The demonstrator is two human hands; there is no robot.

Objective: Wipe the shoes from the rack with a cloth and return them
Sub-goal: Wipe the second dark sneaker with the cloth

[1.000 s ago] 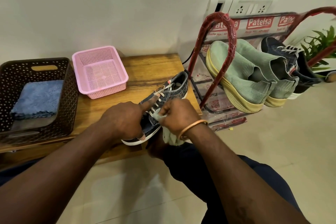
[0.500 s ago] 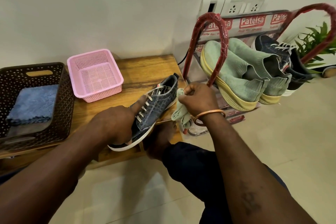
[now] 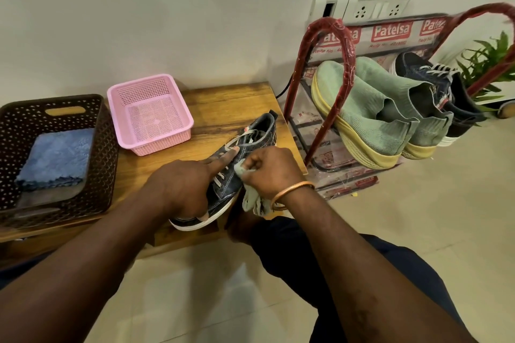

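Wooden tabletop [image 3: 223,103] against a pale wall [image 3: 167,8], tiled floor [image 3: 418,217] below. Dark sneaker [image 3: 250,142] at the tabletop's front edge: left hand [image 3: 181,186] grip curls round it, right hand [image 3: 267,170] grip pinches green cloth [image 3: 252,200] against it. Pink basket [image 3: 119,120] and brown basket [image 3: 108,147] behind; shoe rack [image 3: 320,69] just right.

Bare wood lies open along the table's [image 3: 223,101] back edge toward its back right corner, between the pink basket [image 3: 164,143] and the dark sneaker [image 3: 263,133], which blocks the front right corner. The brown basket [image 3: 108,153] fills the left end. Just beyond the right edge stands the shoe rack [image 3: 328,22], its red hoop upright, with green shoes [image 3: 376,108] tilted behind it.
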